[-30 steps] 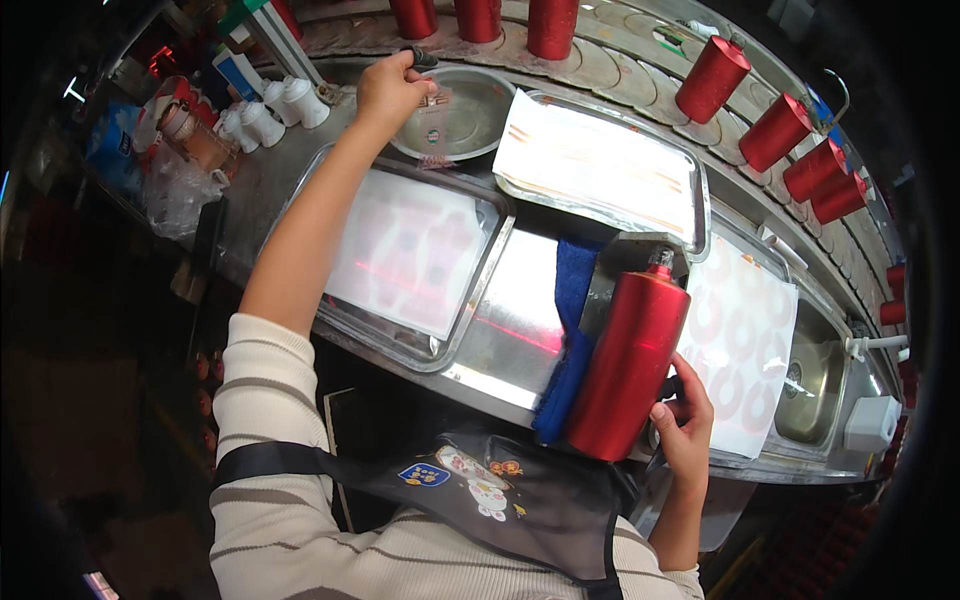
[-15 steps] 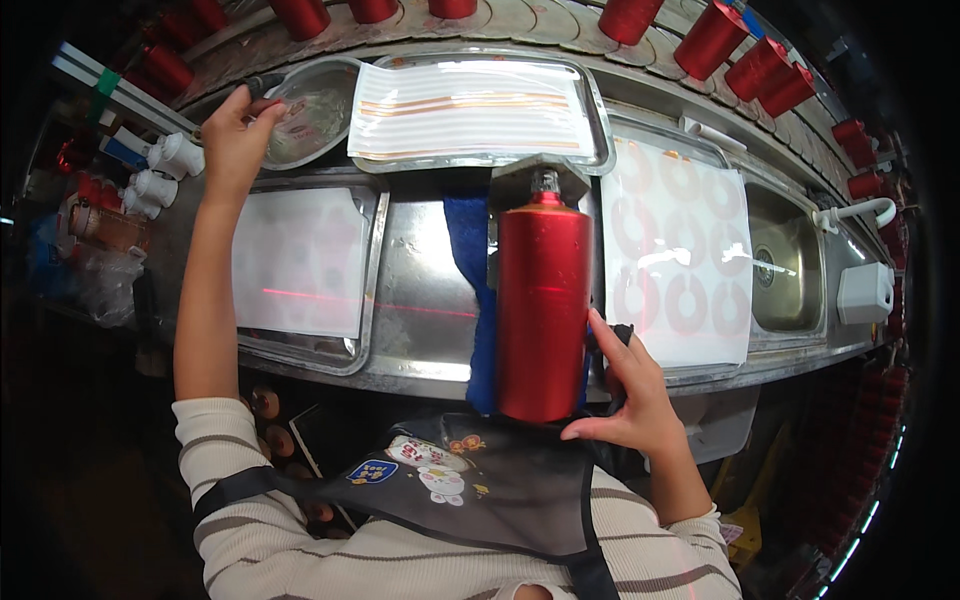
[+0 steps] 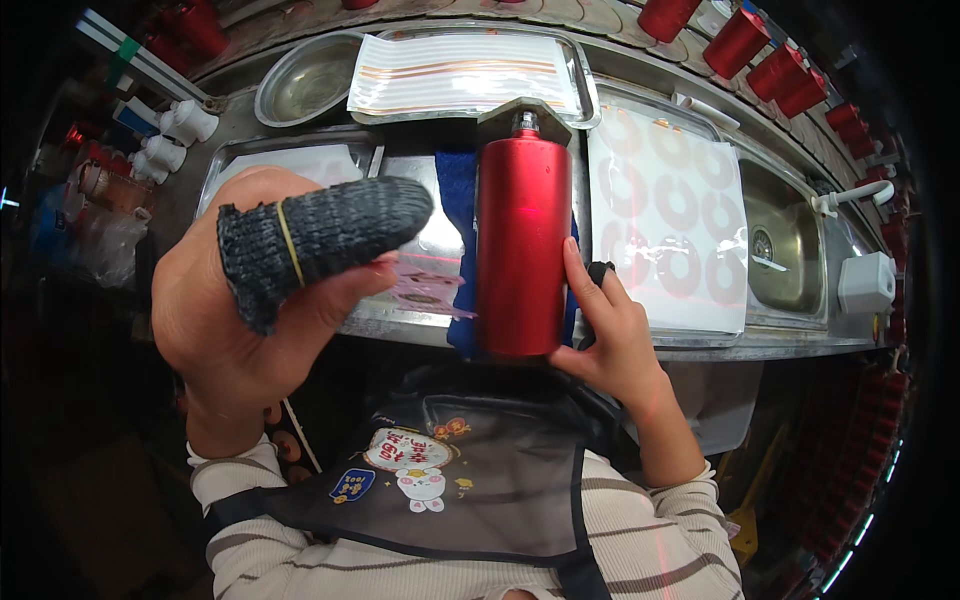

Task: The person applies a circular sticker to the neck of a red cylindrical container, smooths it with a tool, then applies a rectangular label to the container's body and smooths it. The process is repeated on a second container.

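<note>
The thumb and a finger of the left hand [image 3: 228, 315] are pressed together, clamped on a thin pink film [image 3: 425, 290] that sticks out toward the person's right. A dark knitted finger cover [image 3: 340, 225] with a yellow band round it sits on that hand, large and close to the camera. The film's free end is just beside the left edge of the red cylinder [image 3: 522, 240] (whether it touches, I cannot tell). The right hand [image 3: 628, 345] has thumb and forefinger spread apart, touching the cylinder's right side and near end; whether its hidden fingers grip anything, I cannot tell.

Half a second ago the left hand was over the metal bowl [image 3: 310, 85] at the back; it has since come away with the film, leaving the bowl in plain view. The right hand has stayed at the cylinder. I judge that film and cylinder are now within reach of each other, so the exact lie of the film's edge matters most.

Farther out, a blue cloth [image 3: 455, 200] lies beside the cylinder, a striped sheet [image 3: 460, 75] rests on a tray behind, and a ring-patterned sheet [image 3: 665, 210] lies between the cylinder and the sink [image 3: 788, 245].
</note>
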Tool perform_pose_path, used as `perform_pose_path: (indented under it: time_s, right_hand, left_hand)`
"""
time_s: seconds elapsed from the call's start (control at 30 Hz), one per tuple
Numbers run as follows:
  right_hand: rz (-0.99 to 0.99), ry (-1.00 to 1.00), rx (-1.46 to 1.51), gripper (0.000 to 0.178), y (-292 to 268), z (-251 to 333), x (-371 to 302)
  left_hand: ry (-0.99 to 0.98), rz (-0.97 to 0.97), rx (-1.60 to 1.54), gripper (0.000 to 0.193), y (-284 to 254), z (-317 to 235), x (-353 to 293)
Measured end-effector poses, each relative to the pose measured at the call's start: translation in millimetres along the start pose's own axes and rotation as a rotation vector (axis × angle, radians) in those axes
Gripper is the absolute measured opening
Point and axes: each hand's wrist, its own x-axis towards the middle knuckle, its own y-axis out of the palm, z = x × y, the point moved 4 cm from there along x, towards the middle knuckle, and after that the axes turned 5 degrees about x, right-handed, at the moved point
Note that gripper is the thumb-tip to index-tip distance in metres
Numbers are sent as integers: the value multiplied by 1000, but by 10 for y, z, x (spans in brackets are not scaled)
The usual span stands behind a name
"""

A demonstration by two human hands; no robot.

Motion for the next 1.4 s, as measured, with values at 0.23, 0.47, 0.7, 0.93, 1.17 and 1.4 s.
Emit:
perform_pose_path:
  time_s: [0.23,0.47,0.7,0.93,1.17,1.4]
  right_hand:
    - [118,87,276,99,-204,-72,23]
    - [-263,-195,88,66,-156,267,228]
    - [-173,-12,31,68,18,275,251]
    - [-98,1,62,75,-139,183,389]
    - [-25,49,86,78,-148,187,394]
    - [10,135,36,82,-161,245,510]
  left_hand:
    - [-140,48,-366,18,712,110,306]
    - [-235,214,-143,13,1222,549,401]
    - [-286,-199,-104,31,1342,766,89]
    - [-141,240,-166,76,1463,262,-656]
    - [-131,124,-319,85,1566,311,-763]
    - [-178,204,-386,84,1533,342,-753]
